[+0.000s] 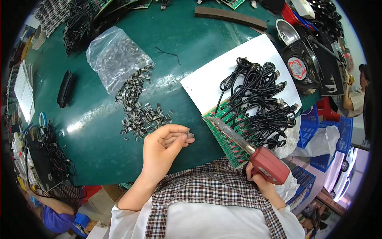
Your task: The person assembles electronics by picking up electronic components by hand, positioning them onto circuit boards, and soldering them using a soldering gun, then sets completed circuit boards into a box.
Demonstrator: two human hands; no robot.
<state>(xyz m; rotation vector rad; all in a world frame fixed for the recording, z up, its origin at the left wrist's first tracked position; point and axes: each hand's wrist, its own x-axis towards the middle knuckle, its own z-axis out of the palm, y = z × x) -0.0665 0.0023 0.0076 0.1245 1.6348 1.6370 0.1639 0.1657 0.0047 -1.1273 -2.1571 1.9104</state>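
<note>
My left hand is closed over the green bench, thumb pressed toward the curled fingers. A small metal connector shows at its fingertips. Just beyond it spreads a heap of similar small metal connectors, spilling from a clear plastic bag. My right hand grips a red-bodied soldering gun; the handle hides part of the fingers. Its long metal tip points up and left, above a green circuit board panel. Coiled black USB cables lie across the board's far side and a white sheet.
A black case and a tangle of dark cables lie at the left. At the right stand a round fan and a metal bowl. A brown bar crosses the far side. Blue crates stand beyond the right edge.
</note>
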